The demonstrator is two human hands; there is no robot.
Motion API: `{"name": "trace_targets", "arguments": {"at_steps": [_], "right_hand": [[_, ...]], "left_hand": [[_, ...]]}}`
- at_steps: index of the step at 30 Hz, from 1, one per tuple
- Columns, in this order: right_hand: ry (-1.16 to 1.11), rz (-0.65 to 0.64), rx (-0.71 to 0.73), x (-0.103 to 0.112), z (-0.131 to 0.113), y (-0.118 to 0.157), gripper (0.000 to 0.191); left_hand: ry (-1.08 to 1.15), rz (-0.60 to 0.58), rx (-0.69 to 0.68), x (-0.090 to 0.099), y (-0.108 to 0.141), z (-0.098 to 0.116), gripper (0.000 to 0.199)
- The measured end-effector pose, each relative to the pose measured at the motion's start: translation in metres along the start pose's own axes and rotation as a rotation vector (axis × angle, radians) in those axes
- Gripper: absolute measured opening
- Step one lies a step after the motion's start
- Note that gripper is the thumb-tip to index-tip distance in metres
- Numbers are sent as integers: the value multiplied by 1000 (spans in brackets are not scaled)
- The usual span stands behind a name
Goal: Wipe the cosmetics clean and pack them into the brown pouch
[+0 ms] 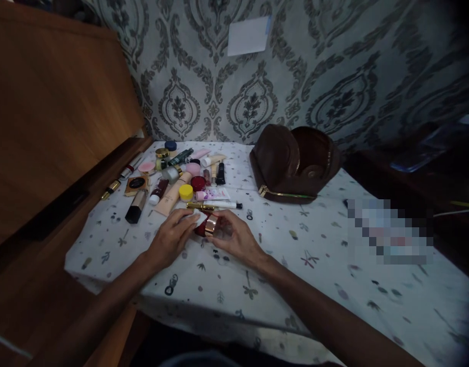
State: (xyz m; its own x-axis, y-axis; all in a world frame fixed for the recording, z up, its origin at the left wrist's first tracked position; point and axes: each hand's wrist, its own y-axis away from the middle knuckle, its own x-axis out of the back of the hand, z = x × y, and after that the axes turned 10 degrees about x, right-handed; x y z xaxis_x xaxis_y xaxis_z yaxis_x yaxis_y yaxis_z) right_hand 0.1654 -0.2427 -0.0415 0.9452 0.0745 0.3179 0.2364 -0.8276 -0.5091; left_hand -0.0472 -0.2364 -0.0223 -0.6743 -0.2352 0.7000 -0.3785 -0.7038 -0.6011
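Near the front of the table, my right hand (236, 238) is closed on a dark red cosmetic container with a gold band (210, 225), which lies on its side. My left hand (174, 237) pinches a white wipe (200, 218) and presses it against the red end of the container. Just beyond my hands lie a gold tube (200, 206) and a slim white tube with a black cap (223, 204). A yellow-lidded jar (186, 192) and a beige squeeze tube (174, 193) are close to my left fingers. My fingers partly hide the container.
Several other cosmetics, among them a compact (136, 184) and a dark-capped bottle (136, 206), spread over the left of the patterned tablecloth (227, 290). An unzipped brown bag (280, 163) stands at the back right. A blurred-out item (391, 232) lies far right. Wooden furniture (58, 92) borders the left.
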Motion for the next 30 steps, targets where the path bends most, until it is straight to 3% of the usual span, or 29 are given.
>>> {"name": "trace_targets", "arguments": {"at_steps": [6,15,23,26,30], "right_hand": [[51,-40,113,1,3,1,46],[-128,-39,-9,-4,3,6,52],[-260,-24,-58,-2,3,9,43],[-263,-37,-47,-1,3,11,48],[-233,-29,-66,-2,5,15,67]], "left_hand": [[-15,-16,-93,1,-1,10,33],[77,-11,103,7,5,3,27],[-71,-66,94,4,32,13,24],[-106,-85,66,6,35,17,21],[-115,-84,39,11,38,21,17]]}}
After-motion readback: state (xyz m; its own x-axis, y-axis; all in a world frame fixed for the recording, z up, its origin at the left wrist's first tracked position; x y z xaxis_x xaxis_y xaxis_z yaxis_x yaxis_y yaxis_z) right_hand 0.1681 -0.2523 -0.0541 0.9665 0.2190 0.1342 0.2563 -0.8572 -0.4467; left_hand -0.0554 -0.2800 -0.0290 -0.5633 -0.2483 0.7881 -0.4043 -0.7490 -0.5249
